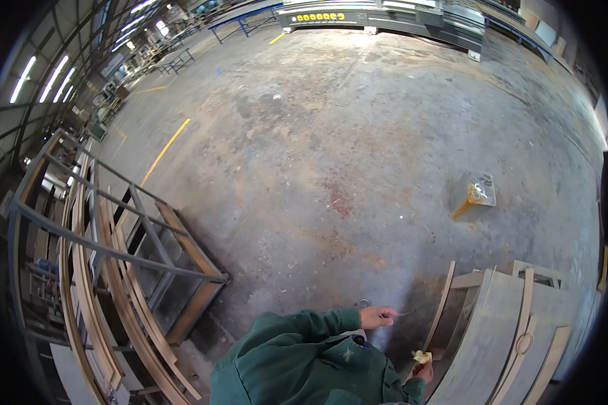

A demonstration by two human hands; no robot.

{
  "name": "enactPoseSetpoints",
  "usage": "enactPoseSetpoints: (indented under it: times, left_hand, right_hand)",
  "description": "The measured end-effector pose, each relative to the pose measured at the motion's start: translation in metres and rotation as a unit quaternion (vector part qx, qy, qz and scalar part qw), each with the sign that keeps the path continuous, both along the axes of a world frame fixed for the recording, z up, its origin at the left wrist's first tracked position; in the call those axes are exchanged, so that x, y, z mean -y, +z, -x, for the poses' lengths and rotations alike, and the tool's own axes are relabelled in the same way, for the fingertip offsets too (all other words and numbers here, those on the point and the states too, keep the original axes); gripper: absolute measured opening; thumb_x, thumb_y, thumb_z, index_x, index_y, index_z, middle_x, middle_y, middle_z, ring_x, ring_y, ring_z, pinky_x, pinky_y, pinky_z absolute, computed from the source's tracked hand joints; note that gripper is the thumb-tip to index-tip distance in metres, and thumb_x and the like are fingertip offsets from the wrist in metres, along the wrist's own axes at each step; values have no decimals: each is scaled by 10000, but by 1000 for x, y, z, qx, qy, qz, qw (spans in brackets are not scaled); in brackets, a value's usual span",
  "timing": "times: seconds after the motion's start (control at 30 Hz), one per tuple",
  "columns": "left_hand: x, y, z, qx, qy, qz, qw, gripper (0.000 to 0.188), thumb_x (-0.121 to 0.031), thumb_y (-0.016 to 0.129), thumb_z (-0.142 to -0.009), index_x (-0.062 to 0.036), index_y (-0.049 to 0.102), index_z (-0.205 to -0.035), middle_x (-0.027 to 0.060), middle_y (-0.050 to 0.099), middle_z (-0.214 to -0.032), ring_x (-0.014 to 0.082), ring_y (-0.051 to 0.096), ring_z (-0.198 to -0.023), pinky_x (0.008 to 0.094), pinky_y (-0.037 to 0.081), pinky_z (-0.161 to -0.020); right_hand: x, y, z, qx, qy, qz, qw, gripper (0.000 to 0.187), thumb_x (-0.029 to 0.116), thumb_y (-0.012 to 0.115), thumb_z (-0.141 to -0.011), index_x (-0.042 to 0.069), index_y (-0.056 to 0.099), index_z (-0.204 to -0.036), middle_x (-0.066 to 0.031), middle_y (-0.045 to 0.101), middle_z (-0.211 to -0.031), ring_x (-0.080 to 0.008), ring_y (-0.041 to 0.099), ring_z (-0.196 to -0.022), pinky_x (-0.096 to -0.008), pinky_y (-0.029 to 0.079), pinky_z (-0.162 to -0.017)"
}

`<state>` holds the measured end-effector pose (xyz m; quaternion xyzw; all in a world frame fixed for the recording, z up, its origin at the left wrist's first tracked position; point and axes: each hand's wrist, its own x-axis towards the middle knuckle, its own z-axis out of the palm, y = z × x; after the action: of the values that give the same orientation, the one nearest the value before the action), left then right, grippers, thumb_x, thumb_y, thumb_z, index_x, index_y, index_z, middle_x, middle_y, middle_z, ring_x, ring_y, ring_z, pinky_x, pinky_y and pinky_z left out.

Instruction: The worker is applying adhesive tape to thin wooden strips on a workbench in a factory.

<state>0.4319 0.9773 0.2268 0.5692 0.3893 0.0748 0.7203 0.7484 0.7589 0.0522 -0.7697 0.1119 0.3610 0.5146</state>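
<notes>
My left hand [378, 316] is out in front of my body, its fingers drawn together. A faint thin sliver shows just past the fingertips, too small to name. Low on the right, my right hand [423, 370] is closed around a crumpled pale-yellow wad [422, 356], perhaps cloth or sponge. Beside that hand stands a grey-topped bench [476, 337] with long wooden strips [518, 341] lying on it. A tan ring [523, 343] rests on one strip. Another narrow strip [442, 304] leans up near the bench's left side.
To my left stands a metal-frame rack [121, 253] loaded with long wooden strips [81, 270]. A square metal tin [476, 196] with yellow-brown stains sits on the concrete floor [284, 169] ahead right. A long grey machine [378, 20] spans the far side. A yellow line [165, 152] marks the floor.
</notes>
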Motion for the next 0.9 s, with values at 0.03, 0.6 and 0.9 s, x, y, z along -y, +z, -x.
enactPoseSetpoints:
  times: [0.03, 0.6, 0.9]
  left_hand:
    - [-3, 1, -5, 1, -8, 0, 1000, 516, -285, 568, -948, -18, 457, -1376, 109, 594, -1245, 173, 548, -1130, 336, 436, -975]
    - [0, 24, -116, 27, -151, -8, 988, 427, -195, 610, -944, -10, 516, -1316, 63, 628, -1117, 127, 577, -1027, 276, 464, -919]
    - [-86, 28, -261, 47, -307, -342, 887, 435, -216, 640, -885, -12, 548, -1258, 163, 616, -1143, 288, 592, -1070, 382, 453, -949]
  right_hand:
    - [0, 11, 4, 11, 7, 11, 1000, 282, 363, 728, -813, 94, 651, -781, -15, 599, -619, -116, 499, -457, -246, 342, -383]
    - [8, -19, 19, -58, 298, -42, 952, 475, 192, 643, -843, 17, 576, -1280, -94, 697, -904, -159, 642, -751, -301, 524, -704]
    - [138, -60, 67, -73, 67, 78, 992, 387, 240, 617, -813, 78, 654, -1162, -123, 691, -906, -247, 648, -725, -398, 535, -654]
